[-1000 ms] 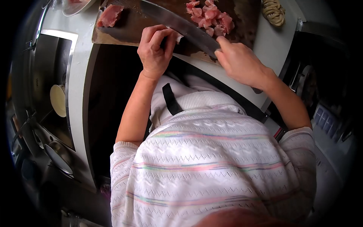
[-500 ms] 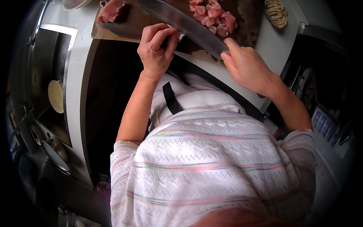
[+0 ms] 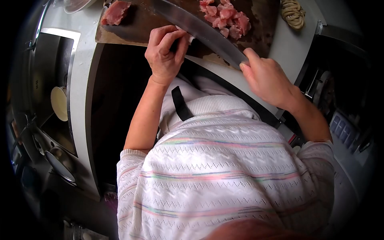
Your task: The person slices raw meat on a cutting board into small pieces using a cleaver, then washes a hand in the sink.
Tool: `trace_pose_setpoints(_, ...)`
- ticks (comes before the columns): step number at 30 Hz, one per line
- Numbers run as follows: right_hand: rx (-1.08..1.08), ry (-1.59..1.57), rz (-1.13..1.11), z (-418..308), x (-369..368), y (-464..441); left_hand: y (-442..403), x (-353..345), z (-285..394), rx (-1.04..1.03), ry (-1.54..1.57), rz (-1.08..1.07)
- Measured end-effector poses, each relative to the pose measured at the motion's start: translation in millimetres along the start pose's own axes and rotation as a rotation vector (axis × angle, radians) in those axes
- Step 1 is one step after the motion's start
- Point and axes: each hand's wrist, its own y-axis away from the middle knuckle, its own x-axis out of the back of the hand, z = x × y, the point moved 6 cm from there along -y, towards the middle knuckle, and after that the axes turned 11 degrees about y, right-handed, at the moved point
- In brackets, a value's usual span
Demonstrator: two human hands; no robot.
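The long knife [image 3: 204, 35] lies slantwise over the cutting board [image 3: 140, 34], its handle gripped in my right hand [image 3: 270, 80] beyond the board's near edge. Close to the blade's left side, my left hand [image 3: 166, 54] is closed with curled fingers on a pale piece of meat [image 3: 191, 39]. Only slivers of that piece show past the fingertips. Past the blade lies a pile of cut pink meat chunks [image 3: 228, 18]. A larger slab of raw meat [image 3: 116, 13] rests at the board's left end.
On the counter right of the board sits a coiled bundle of rope-like strands [image 3: 293, 15]. A white bowl [image 3: 76, 5] is partly visible at the top left. The sink [image 3: 48, 52] on the left has a cream-coloured bowl [image 3: 59, 103] in it. The board's edge overhangs the counter front.
My right hand has drawn the knife back, rightward and slightly toward my body. The left hand stays almost where it was, still pinching the meat.
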Motion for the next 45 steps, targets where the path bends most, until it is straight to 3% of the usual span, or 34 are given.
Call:
trace_pose_setpoints(7,-0.081,0.158,-0.126,-1,1,17,1,0,-1,0.025,0.008,0.005)
trace_pose_setpoints(13,0.127,0.162,0.132,-22,-18,-52,-2,0,3,0.005,-0.018,-0.011)
trace_pose_setpoints(20,-0.017,0.017,-0.042,12,-9,-12,1,1,1,-0.019,0.001,0.003)
trace_pose_setpoints(29,0.089,-0.026,0.067,-8,2,-16,3,3,-1,-0.014,0.004,-0.005)
trace_pose_setpoints(41,-0.033,0.043,-0.109,-7,-4,1,1,0,0,-0.03,-0.002,-0.015)
trace_pose_setpoints(45,0.129,0.148,0.121,-23,-16,-49,0,1,1,-0.018,-0.016,-0.017)
